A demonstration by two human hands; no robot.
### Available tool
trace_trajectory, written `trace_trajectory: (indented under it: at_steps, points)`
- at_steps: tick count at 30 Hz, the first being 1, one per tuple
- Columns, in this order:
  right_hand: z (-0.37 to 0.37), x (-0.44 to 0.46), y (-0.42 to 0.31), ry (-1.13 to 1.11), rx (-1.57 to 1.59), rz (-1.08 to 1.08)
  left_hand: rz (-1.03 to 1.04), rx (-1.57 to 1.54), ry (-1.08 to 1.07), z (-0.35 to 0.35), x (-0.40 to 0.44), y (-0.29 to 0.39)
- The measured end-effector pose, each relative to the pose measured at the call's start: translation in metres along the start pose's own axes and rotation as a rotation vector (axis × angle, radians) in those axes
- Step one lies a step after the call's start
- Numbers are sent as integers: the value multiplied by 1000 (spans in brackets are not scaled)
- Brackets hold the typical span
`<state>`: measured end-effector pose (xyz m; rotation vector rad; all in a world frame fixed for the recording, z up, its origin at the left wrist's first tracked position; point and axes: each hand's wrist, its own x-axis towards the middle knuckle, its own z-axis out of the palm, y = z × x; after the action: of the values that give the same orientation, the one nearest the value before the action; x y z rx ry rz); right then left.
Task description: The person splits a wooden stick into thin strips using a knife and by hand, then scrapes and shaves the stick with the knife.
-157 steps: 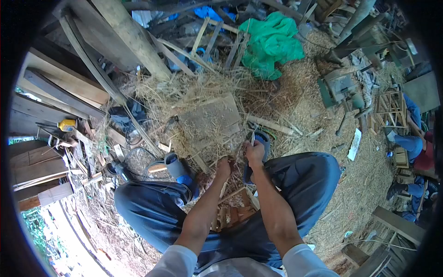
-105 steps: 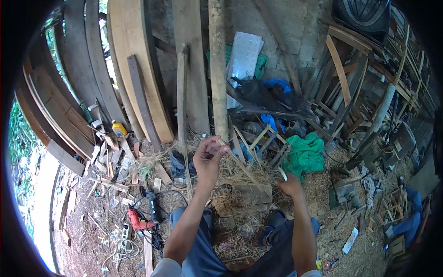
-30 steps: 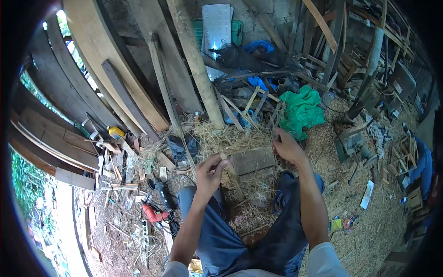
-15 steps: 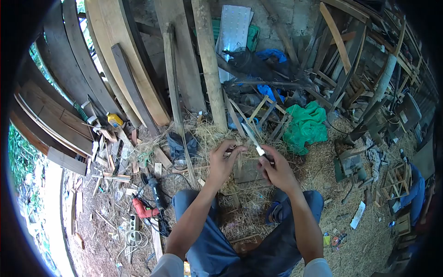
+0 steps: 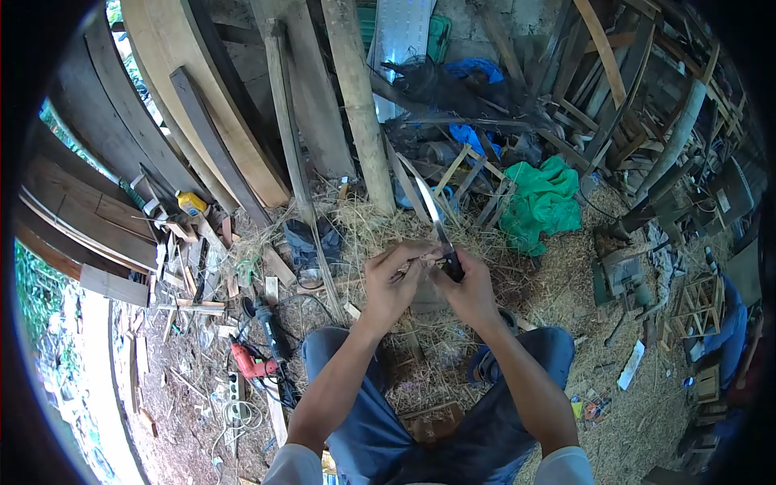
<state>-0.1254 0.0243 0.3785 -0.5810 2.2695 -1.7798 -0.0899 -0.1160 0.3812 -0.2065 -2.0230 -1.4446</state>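
Note:
My right hand is closed around the dark handle of a knife. Its long pale blade points up and away from me, leaning slightly left. Close beside it, my left hand is closed in a pinch, its fingertips near the knife handle. Something small and light brown shows between the two hands, too small to name. Both hands are held above my knees, over a floor strewn with shavings.
To the left on the floor lie a red power drill, a dark grinder and a power strip with cords. Planks lean at the back left. A green cloth lies ahead, right of a bamboo pole.
My hands have come together, the right moving left toward the left hand. The knife has turned more upright, and the view has shifted slightly.

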Motion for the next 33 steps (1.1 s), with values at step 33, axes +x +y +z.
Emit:
trace_trajectory:
  at_steps: [33]
  points:
    - [-22, -10, -2, 48, 56, -103, 23, 62, 99, -6, -8, -16]
